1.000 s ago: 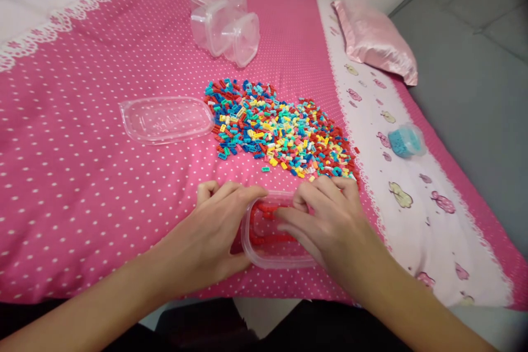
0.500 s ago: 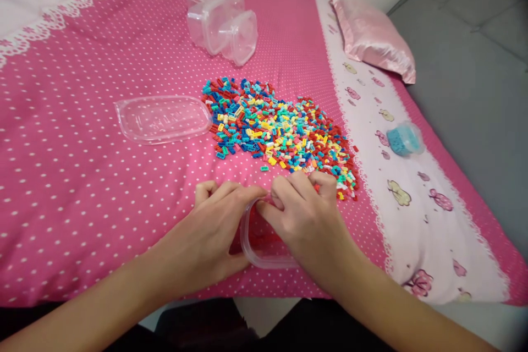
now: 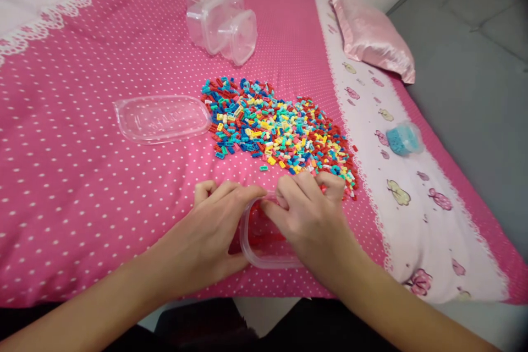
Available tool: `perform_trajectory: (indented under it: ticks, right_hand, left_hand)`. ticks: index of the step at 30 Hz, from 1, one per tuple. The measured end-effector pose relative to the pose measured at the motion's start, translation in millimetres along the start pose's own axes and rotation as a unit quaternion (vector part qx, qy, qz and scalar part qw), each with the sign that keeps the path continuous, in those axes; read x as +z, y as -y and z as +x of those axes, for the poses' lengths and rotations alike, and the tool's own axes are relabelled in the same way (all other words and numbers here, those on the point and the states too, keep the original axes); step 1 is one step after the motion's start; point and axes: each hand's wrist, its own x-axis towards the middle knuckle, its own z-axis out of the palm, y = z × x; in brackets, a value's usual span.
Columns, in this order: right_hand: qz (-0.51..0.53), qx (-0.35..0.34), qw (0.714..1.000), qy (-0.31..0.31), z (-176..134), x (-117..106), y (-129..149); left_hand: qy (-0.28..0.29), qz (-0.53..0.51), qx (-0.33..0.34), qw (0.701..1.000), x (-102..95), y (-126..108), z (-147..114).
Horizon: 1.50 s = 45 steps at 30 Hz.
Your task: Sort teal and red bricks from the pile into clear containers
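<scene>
A clear plastic container (image 3: pixel 272 262) with red pieces inside stands near the bed's front edge. Its left side is held by my left hand (image 3: pixel 214 225), thumb at the far rim. My right hand (image 3: pixel 311 217) grips the rim further right, fingers curled over and thumb pressed on it, hiding that side. Whether a lid covers the container I cannot tell. Just beyond my hands spreads a pile of small toy building bricks (image 3: pixel 284 132), in red, blue, yellow, green and white. A clear plastic lid (image 3: pixel 165 120) lies flat at the pile's left.
Several clear empty containers (image 3: pixel 216 19) lie together at the back. On the right is a small clear container (image 3: pixel 404 139) with light blue pieces. A pink pillow (image 3: pixel 373 36) rests at the far right of the dotted pink bedspread (image 3: pixel 82 176). My legs are below the bed's front edge.
My right hand has slid slightly right along the container's rim, showing more of the red pieces. My left hand and the container have stayed in place.
</scene>
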Motion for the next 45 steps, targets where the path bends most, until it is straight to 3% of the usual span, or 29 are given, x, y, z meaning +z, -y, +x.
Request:
perform_trajectory:
  ticks: [7, 18, 29, 45]
  right_hand:
    - [-0.004, -0.014, 1.0, 0.002, 3, 6, 3]
    - [0.014, 0.03, 0.999, 0.025, -6, -11, -12]
    - [0.006, 0.006, 1.0, 0.014, 1, 4, -2]
    - [0.013, -0.012, 1.0, 0.02, 2, 2, -2]
  left_hand:
    - [0.003, -0.005, -0.001, 1.0, 0.0, 1, 1]
    - [0.015, 0.008, -0.002, 1.0, -3.0, -2, -1]
    - [0.014, 0.009, -0.008, 1.0, -1.9, -1, -1]
    - [0.004, 0.014, -0.007, 1.0, -1.5, -1, -1]
